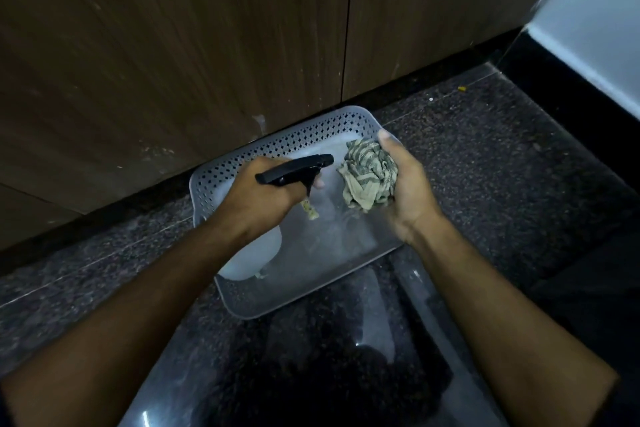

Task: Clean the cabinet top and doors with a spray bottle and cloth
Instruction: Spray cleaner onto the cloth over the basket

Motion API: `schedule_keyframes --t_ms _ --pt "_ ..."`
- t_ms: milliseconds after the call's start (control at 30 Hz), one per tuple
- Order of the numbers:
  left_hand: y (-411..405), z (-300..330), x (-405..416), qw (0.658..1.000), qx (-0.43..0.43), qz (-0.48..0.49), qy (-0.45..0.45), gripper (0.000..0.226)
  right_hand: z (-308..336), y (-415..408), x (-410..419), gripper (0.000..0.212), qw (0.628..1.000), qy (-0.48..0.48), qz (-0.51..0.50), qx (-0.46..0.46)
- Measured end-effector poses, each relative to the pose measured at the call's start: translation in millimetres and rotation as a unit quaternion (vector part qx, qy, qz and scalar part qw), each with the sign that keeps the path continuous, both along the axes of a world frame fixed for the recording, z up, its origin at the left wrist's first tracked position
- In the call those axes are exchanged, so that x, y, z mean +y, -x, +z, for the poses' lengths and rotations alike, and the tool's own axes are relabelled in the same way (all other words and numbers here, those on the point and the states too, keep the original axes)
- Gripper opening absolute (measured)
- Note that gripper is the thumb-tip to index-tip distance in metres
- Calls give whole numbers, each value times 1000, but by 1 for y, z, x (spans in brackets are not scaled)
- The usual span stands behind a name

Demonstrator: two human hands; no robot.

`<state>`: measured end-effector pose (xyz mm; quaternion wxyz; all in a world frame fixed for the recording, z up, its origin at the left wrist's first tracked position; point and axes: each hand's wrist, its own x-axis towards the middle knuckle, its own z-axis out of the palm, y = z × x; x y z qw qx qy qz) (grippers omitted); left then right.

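Crumpled striped cloth (369, 174), perforated tray (221, 166)

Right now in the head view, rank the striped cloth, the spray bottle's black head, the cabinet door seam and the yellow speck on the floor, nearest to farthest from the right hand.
1. Striped cloth, gripped in the right hand.
2. Spray bottle's black head, just left, held by the left hand.
3. Cabinet door seam, above.
4. Yellow speck, upper right on the floor.

You're looking down in dim light at a dark speckled stone floor (485, 163) with thin pale joint lines, a black skirting strip (145, 199) along its far edge, and a pale wall (595, 38) rising at the upper right corner.
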<state>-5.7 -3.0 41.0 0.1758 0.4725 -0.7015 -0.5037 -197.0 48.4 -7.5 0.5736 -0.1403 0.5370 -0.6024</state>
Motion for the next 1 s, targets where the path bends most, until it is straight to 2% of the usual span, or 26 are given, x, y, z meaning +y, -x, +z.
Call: schedule_keyframes --t_ms 67,167,300,433,533,667,767,900,1000 --pt "1 -2 2 1000 -2 12 -2 26 -1 4 -3 56 1000 -5 -2 20" --pt "3 -4 2 999 -11 34 15 18 -4 11 -4 51 999 -1 -3 37" --pt "3 -8 -1 999 -43 7 25 10 -5 16 -4 50 999 4 11 48" --pt "0 -8 -6 1000 -12 -28 -5 22 -2 18 -6 44 998 3 11 66" --pt "-3 -9 -5 998 12 -43 -42 18 -4 18 -6 44 998 -4 10 69" --pt "0 -14 -1 999 8 -32 -28 22 -9 15 -5 46 997 -12 11 75" --pt "0 -19 -4 1000 8 -4 -4 37 -13 15 -4 45 997 -14 11 77" --pt "2 -14 -8 1000 17 -3 -11 11 -15 17 -5 47 997 -18 9 69" --pt "2 -15 -6 1000 14 -18 -3 13 -15 18 -6 50 999 -10 6 53"
